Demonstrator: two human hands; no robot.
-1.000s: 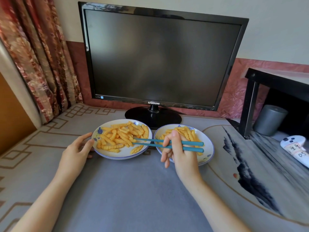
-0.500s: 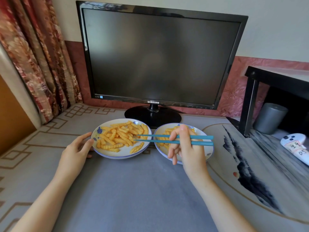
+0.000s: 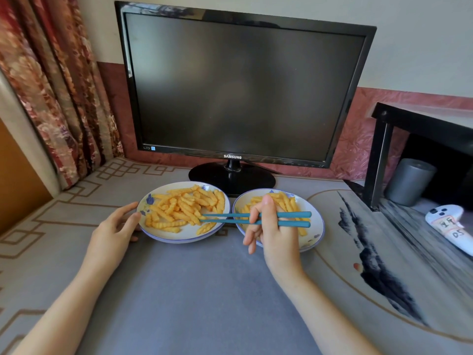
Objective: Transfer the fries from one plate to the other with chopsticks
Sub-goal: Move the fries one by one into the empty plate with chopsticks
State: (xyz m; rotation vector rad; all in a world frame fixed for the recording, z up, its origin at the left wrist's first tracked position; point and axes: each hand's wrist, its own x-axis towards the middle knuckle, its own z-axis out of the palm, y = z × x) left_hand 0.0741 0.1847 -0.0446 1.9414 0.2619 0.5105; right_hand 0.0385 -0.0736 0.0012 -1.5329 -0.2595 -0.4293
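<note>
patterned curtain [image 3: 51, 85] hung at far left. grey desk [image 3: 192, 290] cover had a brown line border on that side. left hand [image 3: 112, 234] lay on the desk at the left edge of the left plate [image 3: 163, 233], fingers loose and relaxed, thumb tip touching the rim, gripping nothing. left plate held the bigger pile of crinkle fries [image 3: 184, 208], spread over most of it. black samsung monitor [image 3: 240, 85], screen dark, stood behind both plates, its round base just behind them. blue chopsticks [image 3: 230, 215] ran near level from right to left, crossing the gap between the plates, tips close together and down among the fries at the right side of the left plate; could not tell if a fry was pinched. right hand [image 3: 273, 226] hovered over the right plate [image 3: 316, 224], fingers curled round the chopsticks mid-shaft. right plate sat just beside the left one, with a smaller fries heap [image 3: 288, 202] partly hidden by the hand. far right: black shelf [image 3: 422, 124], grey cup [image 3: 409, 185] under it, white controller [image 3: 448, 224] nearer.
</note>
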